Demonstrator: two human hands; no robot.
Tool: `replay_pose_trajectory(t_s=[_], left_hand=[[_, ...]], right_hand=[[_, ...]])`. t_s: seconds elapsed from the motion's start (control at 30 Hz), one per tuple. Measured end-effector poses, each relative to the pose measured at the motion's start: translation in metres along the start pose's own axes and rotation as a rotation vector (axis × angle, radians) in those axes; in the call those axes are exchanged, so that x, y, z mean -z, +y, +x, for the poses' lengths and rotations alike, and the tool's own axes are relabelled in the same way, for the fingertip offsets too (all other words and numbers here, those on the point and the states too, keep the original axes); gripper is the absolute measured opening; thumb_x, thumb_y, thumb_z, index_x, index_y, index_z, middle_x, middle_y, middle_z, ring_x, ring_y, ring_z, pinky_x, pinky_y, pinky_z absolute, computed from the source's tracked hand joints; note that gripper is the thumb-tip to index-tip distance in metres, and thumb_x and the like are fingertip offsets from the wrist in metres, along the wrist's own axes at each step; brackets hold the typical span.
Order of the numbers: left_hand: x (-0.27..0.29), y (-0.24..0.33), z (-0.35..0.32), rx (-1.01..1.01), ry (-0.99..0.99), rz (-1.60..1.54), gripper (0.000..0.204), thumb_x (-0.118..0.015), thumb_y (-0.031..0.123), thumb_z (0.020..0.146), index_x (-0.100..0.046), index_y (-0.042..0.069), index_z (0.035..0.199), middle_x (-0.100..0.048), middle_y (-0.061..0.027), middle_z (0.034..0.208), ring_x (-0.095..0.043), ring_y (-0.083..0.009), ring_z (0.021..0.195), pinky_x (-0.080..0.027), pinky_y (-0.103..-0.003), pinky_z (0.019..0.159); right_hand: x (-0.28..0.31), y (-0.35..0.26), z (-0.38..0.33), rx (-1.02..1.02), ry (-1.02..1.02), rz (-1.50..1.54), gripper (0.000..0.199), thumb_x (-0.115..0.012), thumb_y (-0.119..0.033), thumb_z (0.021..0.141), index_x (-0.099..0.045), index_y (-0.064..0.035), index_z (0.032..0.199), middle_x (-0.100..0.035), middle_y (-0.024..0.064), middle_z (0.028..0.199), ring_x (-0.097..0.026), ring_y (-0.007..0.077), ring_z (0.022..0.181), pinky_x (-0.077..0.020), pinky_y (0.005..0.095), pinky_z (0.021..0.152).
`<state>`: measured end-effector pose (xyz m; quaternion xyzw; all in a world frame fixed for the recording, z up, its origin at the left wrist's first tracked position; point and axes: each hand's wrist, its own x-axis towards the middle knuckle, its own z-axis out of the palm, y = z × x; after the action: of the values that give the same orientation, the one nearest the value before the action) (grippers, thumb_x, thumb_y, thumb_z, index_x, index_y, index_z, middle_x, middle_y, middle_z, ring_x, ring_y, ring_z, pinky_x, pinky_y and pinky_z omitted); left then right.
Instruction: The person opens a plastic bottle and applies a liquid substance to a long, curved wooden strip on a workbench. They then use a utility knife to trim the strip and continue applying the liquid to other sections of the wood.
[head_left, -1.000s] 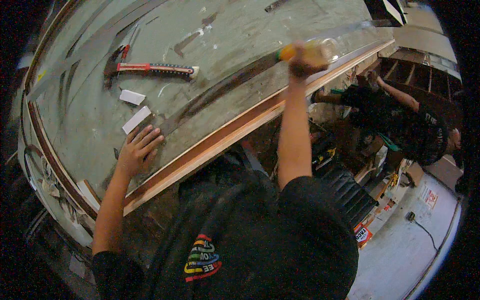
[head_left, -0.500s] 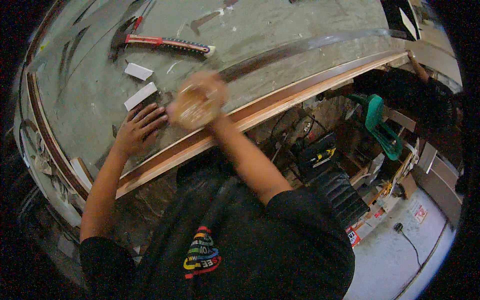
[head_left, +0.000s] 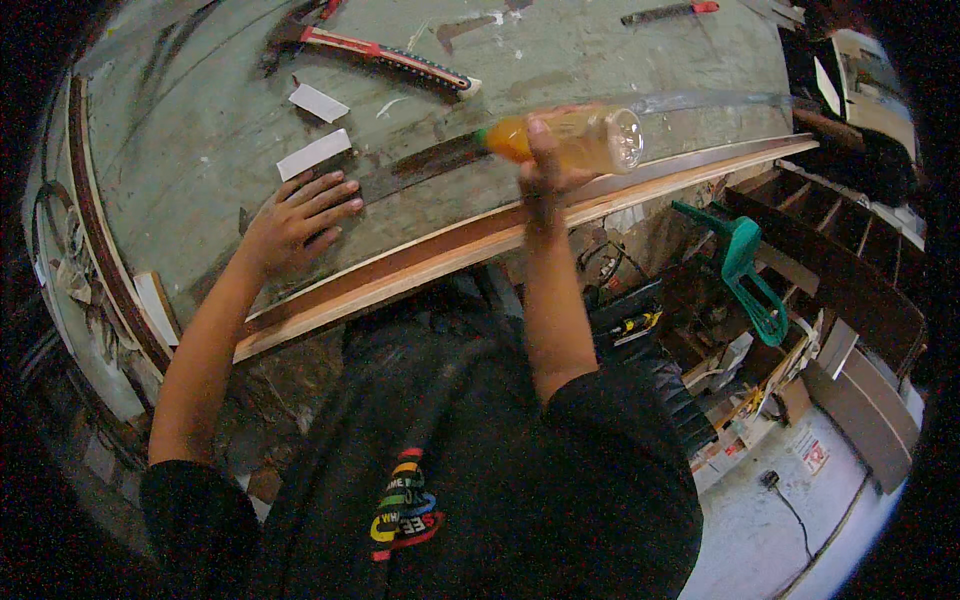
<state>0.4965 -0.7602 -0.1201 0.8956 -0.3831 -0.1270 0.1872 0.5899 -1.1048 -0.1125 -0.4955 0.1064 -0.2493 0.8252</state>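
The right hand (head_left: 545,165) is gripping a clear plastic bottle (head_left: 570,140) sideways above the surface (head_left: 200,130), while the left hand (head_left: 292,222) is pressing flat, fingers spread, beside a white paper strip (head_left: 313,154).

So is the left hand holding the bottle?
No, the left hand lies flat on the bench, while the right hand grips the bottle.

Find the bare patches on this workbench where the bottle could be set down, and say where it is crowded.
Bare room lies on the bench top between the red-handled tool and the far tool. Another bare patch spreads left of the left hand. It is crowded around the two white blocks, and along the front wooden strip, where the right hand holds the bottle.
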Motion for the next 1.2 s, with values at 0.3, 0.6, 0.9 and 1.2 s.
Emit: replay_pose_trajectory(t_s=[0.3, 0.6, 0.9, 1.2], left_hand=[[-0.007, -0.002, -0.002, -0.014, 0.049, 0.0, 0.052, -0.064, 0.022, 0.096, -0.055, 0.02, 0.148, -0.05, -0.0013, 0.157, -0.041, -0.0248, 0.149, -0.032, -0.046, 0.122], [-0.006, -0.004, -0.003, -0.035, 0.045, -0.006, 0.053, -0.062, 0.018, 0.095, -0.053, 0.02, 0.148, -0.046, -0.0031, 0.16, -0.038, -0.0267, 0.151, -0.031, -0.049, 0.123], [-0.016, -0.005, -0.001, -0.027, 0.077, 0.049, 0.054, -0.064, 0.02, 0.095, -0.054, 0.02, 0.148, -0.049, -0.0011, 0.157, -0.041, -0.0253, 0.149, -0.033, -0.048, 0.121], [-0.01, -0.001, -0.009, 0.089, -0.075, 0.062, 0.059, -0.069, 0.019, 0.088, -0.056, 0.023, 0.146, -0.049, -0.0016, 0.157, -0.041, -0.0268, 0.148, -0.032, -0.049, 0.122]], right_hand=[[-0.008, -0.098, 0.014, -0.825, -0.034, 0.947, 0.039, -0.071, -0.042, 0.072, -0.058, -0.009, 0.088, -0.061, 0.0031, 0.082, -0.061, 0.0228, 0.079, -0.0538, 0.0394, 0.079], [-0.013, -0.13, -0.001, -0.296, -0.08, 0.641, 0.034, -0.069, -0.03, 0.077, -0.06, -0.01, 0.103, -0.062, 0.007, 0.087, -0.063, 0.0256, 0.08, -0.0548, 0.0455, 0.081], [-0.011, 0.013, -0.036, 0.4, -0.517, -0.677, 0.02, -0.076, -0.013, 0.082, -0.059, -0.01, 0.094, -0.067, 0.0056, 0.088, -0.064, 0.0249, 0.079, -0.054, 0.0438, 0.083], [0.12, -0.004, 0.183, 0.843, -0.221, -1.039, 0.017, -0.074, -0.02, 0.087, -0.06, -0.0107, 0.089, -0.066, 0.0056, 0.088, -0.063, 0.0266, 0.08, -0.0531, 0.0483, 0.084]])
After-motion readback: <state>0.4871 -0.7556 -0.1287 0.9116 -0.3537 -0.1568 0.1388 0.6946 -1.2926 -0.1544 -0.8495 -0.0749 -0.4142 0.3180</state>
